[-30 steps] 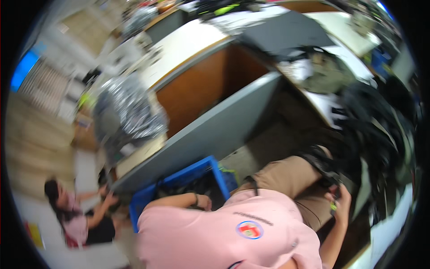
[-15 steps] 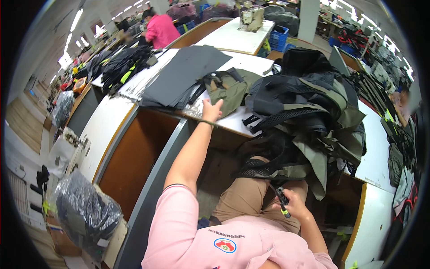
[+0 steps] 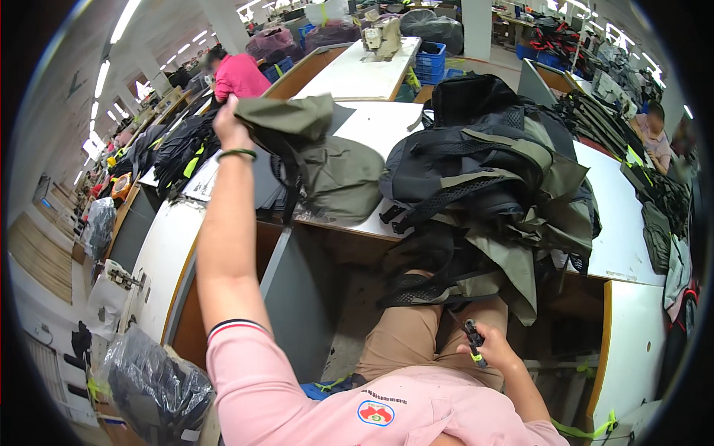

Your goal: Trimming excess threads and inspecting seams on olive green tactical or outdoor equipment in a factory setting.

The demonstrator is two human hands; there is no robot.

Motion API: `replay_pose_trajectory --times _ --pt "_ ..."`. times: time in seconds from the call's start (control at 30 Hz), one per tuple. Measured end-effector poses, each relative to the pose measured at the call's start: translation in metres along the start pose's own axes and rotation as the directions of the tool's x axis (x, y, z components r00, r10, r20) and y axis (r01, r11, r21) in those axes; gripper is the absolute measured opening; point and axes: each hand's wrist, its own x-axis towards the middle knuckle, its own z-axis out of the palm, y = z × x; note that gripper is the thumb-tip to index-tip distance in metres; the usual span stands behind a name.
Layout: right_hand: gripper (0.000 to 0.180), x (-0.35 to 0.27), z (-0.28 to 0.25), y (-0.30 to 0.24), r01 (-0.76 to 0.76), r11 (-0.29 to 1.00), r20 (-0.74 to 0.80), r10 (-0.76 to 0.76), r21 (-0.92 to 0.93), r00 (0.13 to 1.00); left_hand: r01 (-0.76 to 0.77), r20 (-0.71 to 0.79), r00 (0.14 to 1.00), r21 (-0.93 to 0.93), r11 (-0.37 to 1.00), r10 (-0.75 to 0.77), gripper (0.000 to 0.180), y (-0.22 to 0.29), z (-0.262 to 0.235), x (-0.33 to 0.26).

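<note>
My left hand (image 3: pixel 233 128), raised over the far left of the table, grips the edge of an olive-green fabric bag piece (image 3: pixel 343 178) with black straps. Its top part is lifted, and its rounded lower part hangs down to the tabletop. In my right hand (image 3: pixel 497 349), low above my lap, is a small black hand tool (image 3: pixel 472 338) with a yellow-green strip on it; its exact kind I cannot make out. A heap of black and olive backpacks (image 3: pixel 483 167) lies right of the bag piece, partly drooping over the table's front edge onto my thighs.
The white table (image 3: pixel 625 238) curves around me. Dark flat sheets (image 3: pixel 269 175) lie partly hidden behind the lifted piece. Further left are black strapped pieces (image 3: pixel 178 152) and a plastic-wrapped bundle (image 3: pixel 152 386). A sewing machine (image 3: pixel 381 37) stands on the far table; people sit beyond.
My left hand has taken hold of the olive bag piece and lifted it up and to the left. The right hand still holds the tool over my lap. My view has shifted slightly.
</note>
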Motion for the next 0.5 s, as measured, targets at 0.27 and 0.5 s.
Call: replay_pose_trajectory --times 0.27,0.5 --pt "0.041 0.039 -0.014 -0.055 -0.069 0.856 0.028 0.064 0.512 0.998 -0.734 0.351 0.672 0.428 0.527 0.651 0.022 0.205 0.049 -0.086" --pt "0.045 0.100 -0.010 -0.147 0.657 0.632 -0.489 -0.455 0.411 0.744 -0.121 0.491 0.871 0.160 0.980 0.027 0.033 0.206 0.077 -0.248"
